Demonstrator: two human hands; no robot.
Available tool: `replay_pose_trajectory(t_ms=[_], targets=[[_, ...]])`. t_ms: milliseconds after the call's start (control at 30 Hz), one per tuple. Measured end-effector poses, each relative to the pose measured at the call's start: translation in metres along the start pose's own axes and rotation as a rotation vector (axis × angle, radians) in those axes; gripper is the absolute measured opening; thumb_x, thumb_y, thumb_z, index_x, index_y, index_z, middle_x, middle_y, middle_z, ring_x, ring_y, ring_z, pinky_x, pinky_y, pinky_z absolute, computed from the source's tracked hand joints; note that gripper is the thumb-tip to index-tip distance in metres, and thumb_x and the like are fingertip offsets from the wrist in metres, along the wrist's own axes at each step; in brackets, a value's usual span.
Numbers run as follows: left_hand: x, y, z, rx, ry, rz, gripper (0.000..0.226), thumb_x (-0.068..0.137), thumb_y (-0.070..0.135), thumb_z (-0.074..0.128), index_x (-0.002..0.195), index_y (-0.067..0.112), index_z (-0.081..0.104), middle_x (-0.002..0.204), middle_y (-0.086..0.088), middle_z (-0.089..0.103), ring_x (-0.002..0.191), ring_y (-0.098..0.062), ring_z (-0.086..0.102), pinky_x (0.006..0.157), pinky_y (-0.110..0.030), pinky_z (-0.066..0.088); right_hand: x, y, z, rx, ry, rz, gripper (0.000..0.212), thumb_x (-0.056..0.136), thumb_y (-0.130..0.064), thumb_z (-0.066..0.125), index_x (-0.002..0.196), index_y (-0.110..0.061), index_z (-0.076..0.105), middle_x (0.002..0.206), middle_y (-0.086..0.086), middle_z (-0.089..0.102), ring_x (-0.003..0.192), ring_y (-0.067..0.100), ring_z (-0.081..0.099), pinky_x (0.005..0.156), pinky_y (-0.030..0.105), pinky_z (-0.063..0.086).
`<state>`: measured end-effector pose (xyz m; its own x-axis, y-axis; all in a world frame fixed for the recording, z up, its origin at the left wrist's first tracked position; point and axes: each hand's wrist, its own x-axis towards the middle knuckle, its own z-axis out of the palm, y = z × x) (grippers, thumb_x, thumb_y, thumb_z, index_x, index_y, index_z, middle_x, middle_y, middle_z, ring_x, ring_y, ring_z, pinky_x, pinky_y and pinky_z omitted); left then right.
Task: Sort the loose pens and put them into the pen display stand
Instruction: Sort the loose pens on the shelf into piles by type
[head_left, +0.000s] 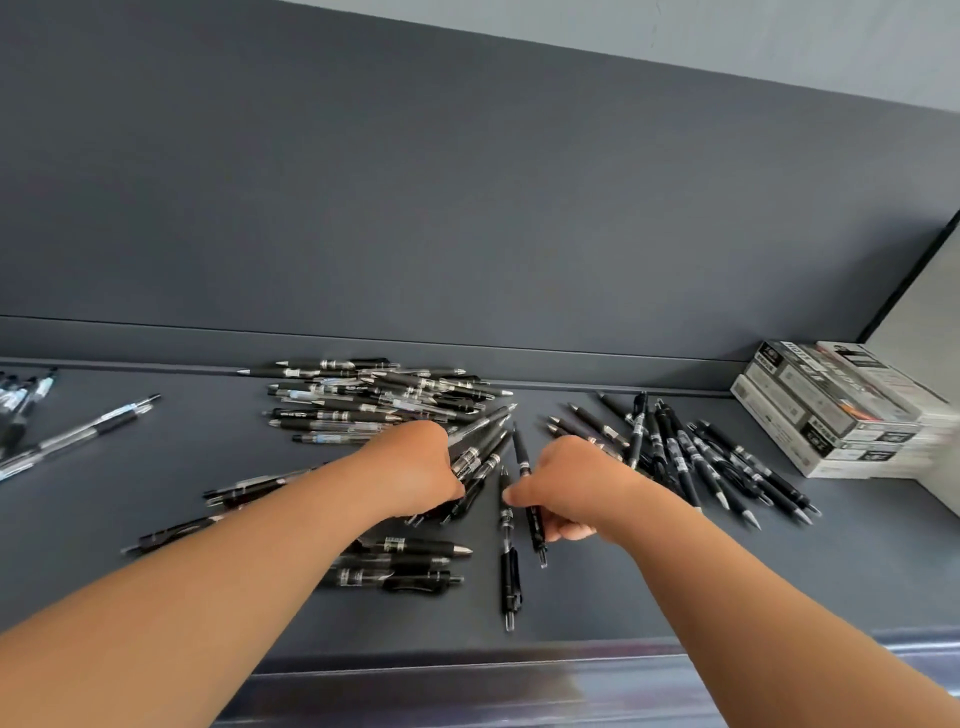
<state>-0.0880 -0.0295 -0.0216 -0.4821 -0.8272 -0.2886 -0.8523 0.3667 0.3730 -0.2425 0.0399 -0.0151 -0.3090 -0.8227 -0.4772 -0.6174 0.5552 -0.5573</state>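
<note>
Barely started: black plastic click pens (384, 400) lie loose in heaps on the dark grey worktop (623, 597), all left of the stack of white cardboard boxes (831, 410). Left hand (415, 470) grips a bundle of them; right hand (576, 486) pinches one. No display stand in view.

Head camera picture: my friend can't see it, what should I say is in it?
The left hand grips a bunch of black pens and the right hand holds one pen, over a dark grey table strewn with many more pens. Stacked boxes sit at the far right.
</note>
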Motion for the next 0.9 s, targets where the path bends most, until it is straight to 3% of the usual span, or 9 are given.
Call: replay_pose_trajectory(t_ms=[67,167,267,367,600,700,767,833,900], targets=[[0.003,0.004,0.004,0.032,0.006,-0.01,0.022,0.083,0.031,0.067,0.082,0.011,0.06,0.071,0.0,0.054,0.063,-0.017,0.049,0.054,-0.025,0.036,-0.005,0.001,0.009,-0.057,-0.032,-0.004,0.033,0.082,-0.027,0.071,0.073,-0.007,0.046,0.058,0.014,0.058,0.05,0.025,0.057,0.049,0.025,0.046],[0.007,0.007,0.006,0.126,0.031,-0.02,0.034,0.082,0.025,0.067,0.059,0.014,0.044,0.055,0.001,0.04,0.049,-0.015,0.038,0.045,-0.025,0.029,-0.007,0.002,0.02,-0.131,-0.023,-0.014,0.035,0.081,-0.029,0.07,0.065,-0.008,0.046,0.054,0.01,0.056,0.042,0.02,0.054,0.045,0.023,0.044],[0.011,0.009,0.006,0.161,0.035,-0.012,0.037,0.081,0.016,0.063,0.055,0.014,0.036,0.054,0.0,0.031,0.048,-0.016,0.031,0.045,-0.025,0.026,-0.005,0.003,0.019,-0.191,0.012,-0.006,0.026,0.082,-0.02,0.059,0.064,-0.008,0.045,0.039,0.004,0.052,0.03,0.012,0.049,0.043,0.019,0.036],[0.009,0.013,0.006,0.154,0.004,0.006,0.039,0.082,0.02,0.065,0.056,0.014,0.037,0.054,0.001,0.032,0.048,-0.015,0.032,0.044,-0.024,0.026,-0.003,0.008,0.011,-0.214,0.069,0.027,0.023,0.081,-0.018,0.054,0.061,-0.008,0.047,0.026,-0.002,0.045,0.022,0.008,0.042,0.041,0.016,0.032],[0.013,0.021,0.011,-0.039,-0.061,-0.031,0.035,0.075,0.022,0.069,0.059,0.013,0.039,0.053,0.0,0.037,0.048,-0.016,0.037,0.045,-0.021,0.03,0.005,0.024,0.0,0.026,0.152,0.025,0.02,0.08,-0.015,0.056,0.067,-0.007,0.045,0.045,0.009,0.049,0.023,0.014,0.036,0.034,0.01,0.023],[0.019,0.023,0.013,-0.185,-0.085,-0.079,0.029,0.077,0.024,0.073,0.068,0.01,0.049,0.064,-0.003,0.048,0.058,-0.02,0.05,0.054,-0.025,0.048,0.012,0.023,0.003,0.147,0.141,0.002,0.017,0.08,-0.017,0.06,0.075,-0.008,0.047,0.05,0.01,0.051,0.041,0.021,0.043,0.038,0.018,0.027],[0.025,0.023,0.014,-0.303,-0.089,-0.095,0.022,0.078,0.021,0.074,0.086,0.005,0.061,0.078,-0.008,0.057,0.071,-0.024,0.06,0.071,-0.033,0.058,0.016,0.02,0.005,0.173,0.129,-0.005,0.021,0.082,-0.018,0.061,0.074,-0.009,0.044,0.05,0.009,0.049,0.041,0.021,0.044,0.039,0.019,0.029],[0.031,0.024,0.016,-0.424,-0.103,-0.111,0.023,0.079,0.014,0.073,0.098,0.004,0.065,0.091,-0.012,0.066,0.084,-0.028,0.067,0.079,-0.039,0.058,0.019,0.017,0.006,0.195,0.109,-0.003,0.022,0.082,-0.019,0.062,0.073,-0.009,0.045,0.048,0.009,0.05,0.043,0.023,0.044,0.041,0.021,0.029],[0.033,0.026,0.017,-0.532,-0.124,-0.131,0.021,0.08,0.008,0.071,0.1,0.004,0.065,0.1,-0.014,0.068,0.089,-0.026,0.067,0.076,-0.037,0.059,0.02,0.015,0.006,0.24,0.071,0.0,0.017,0.08,-0.019,0.062,0.077,-0.008,0.05,0.05,0.012,0.053,0.048,0.025,0.044,0.042,0.024,0.028]])
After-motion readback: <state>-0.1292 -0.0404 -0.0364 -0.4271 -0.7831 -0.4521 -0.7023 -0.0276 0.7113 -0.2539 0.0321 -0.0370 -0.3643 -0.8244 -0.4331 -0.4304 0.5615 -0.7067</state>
